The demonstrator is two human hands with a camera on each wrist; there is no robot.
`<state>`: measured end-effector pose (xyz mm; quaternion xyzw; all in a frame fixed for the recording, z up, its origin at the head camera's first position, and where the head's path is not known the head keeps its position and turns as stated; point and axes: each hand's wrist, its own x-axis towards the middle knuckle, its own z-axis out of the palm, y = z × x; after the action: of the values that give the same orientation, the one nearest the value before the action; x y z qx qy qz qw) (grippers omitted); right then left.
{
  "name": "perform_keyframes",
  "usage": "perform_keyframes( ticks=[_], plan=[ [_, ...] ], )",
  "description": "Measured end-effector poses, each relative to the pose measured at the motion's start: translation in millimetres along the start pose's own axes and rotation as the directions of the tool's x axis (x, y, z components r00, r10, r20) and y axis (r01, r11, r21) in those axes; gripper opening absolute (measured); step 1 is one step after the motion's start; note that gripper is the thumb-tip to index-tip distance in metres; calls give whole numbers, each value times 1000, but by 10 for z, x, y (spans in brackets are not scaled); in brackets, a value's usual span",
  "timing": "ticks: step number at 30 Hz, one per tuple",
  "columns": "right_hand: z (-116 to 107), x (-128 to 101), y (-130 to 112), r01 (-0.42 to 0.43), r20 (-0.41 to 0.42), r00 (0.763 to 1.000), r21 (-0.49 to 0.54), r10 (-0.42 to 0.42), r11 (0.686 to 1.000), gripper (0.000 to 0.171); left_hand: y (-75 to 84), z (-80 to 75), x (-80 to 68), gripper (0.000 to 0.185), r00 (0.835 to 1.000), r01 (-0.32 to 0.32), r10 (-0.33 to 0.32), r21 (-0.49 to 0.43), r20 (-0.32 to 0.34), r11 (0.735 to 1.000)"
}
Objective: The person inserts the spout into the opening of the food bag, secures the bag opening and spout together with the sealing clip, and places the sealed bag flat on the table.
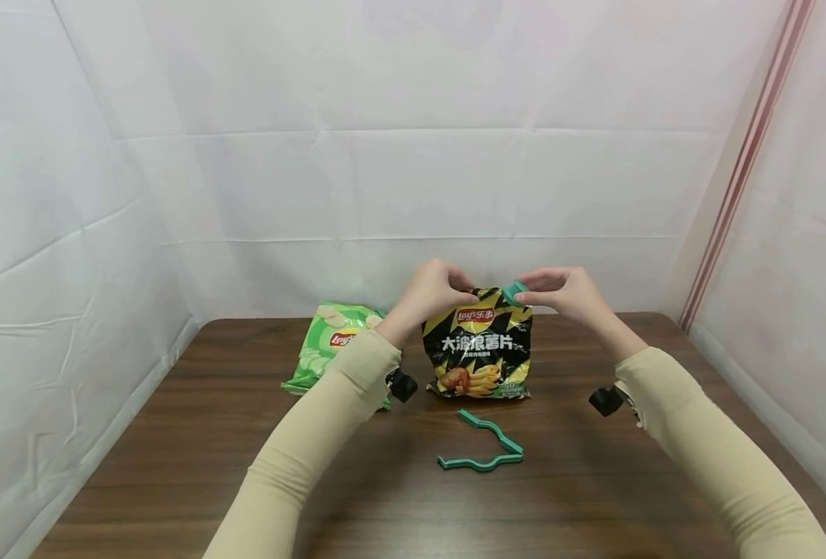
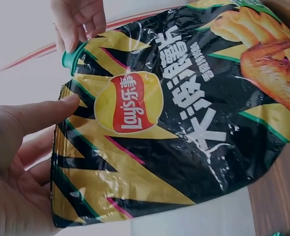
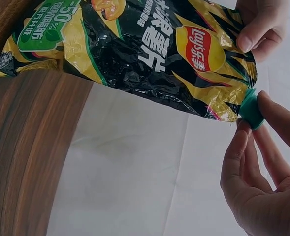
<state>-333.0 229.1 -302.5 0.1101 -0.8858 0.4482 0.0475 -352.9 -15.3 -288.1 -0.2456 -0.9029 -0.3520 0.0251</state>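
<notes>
A black and yellow chip bag (image 1: 479, 341) stands upright on the wooden table (image 1: 175, 450). My left hand (image 1: 463, 293) pinches the bag's top left edge, thumb in front and fingers behind, as the left wrist view shows (image 2: 51, 128). My right hand (image 1: 527, 295) pinches a small green clip (image 1: 514, 290) at the bag's top right corner. In the right wrist view the green clip (image 3: 250, 110) touches the corner of the bag (image 3: 149, 54), held between thumb and fingers (image 3: 238, 147). Whether the clip grips the bag's edge I cannot tell.
A second green clip (image 1: 486, 449) lies open on the table in front of the bag. A light green chip bag (image 1: 329, 341) lies flat to the left, partly hidden by my left sleeve. White sheets wall the table on three sides.
</notes>
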Motion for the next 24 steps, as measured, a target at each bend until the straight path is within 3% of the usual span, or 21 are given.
perform_keyframes(
  ticks=[7,11,24],
  plan=[
    [20,-6,-25,21,18,1000,3,-21,1000,50,95,13,63,21,991,11,-15,31,133,999],
    [45,-1,-50,34,18,999,23,-34,999,48,124,29,96,19,986,17,-22,33,167,999],
    [117,3,-10,54,-11,998,32,-54,998,49,100,98,115,14,992,71,-67,-31,105,997]
  ],
)
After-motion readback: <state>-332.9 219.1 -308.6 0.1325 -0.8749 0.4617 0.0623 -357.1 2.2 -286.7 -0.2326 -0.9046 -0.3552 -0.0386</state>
